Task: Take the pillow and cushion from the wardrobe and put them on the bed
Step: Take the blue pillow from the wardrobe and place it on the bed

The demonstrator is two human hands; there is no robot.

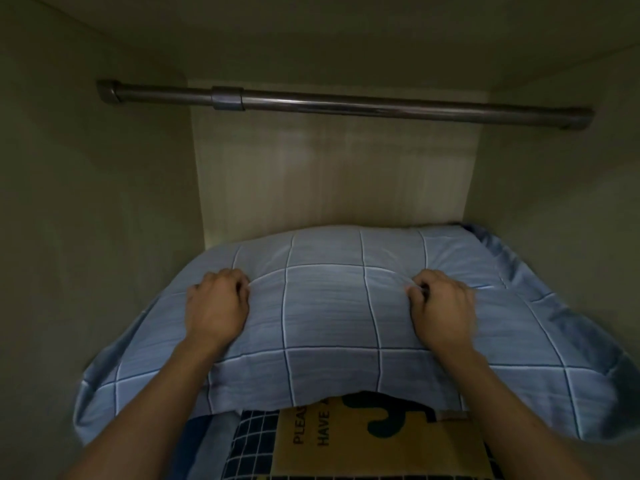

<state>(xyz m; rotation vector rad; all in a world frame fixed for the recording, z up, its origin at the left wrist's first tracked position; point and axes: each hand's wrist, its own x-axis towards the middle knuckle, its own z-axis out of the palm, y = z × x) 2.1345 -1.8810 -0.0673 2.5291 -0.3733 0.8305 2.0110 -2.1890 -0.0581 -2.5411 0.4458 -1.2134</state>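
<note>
Step in hand: pillow (pixel 329 306) removal from wardrobe (pixel 104 202). Left hand (pixel 216 306) and right hand (pixel 441 308) each clutched cover fabric. Cushion (pixel 381 438) lay beneath wrists. Next move, judged: pull toward body, lift.

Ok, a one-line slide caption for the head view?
Left hand and right hand grip the blue checked pillow atop a yellow printed cushion inside the wardrobe, under its metal rail.

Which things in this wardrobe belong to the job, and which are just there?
Job:
- blue checked pillow, gripped by left hand and right hand
- yellow cactus-print cushion, lying under the pillow

Just there:
- metal hanging rail
- pale back panel
</note>
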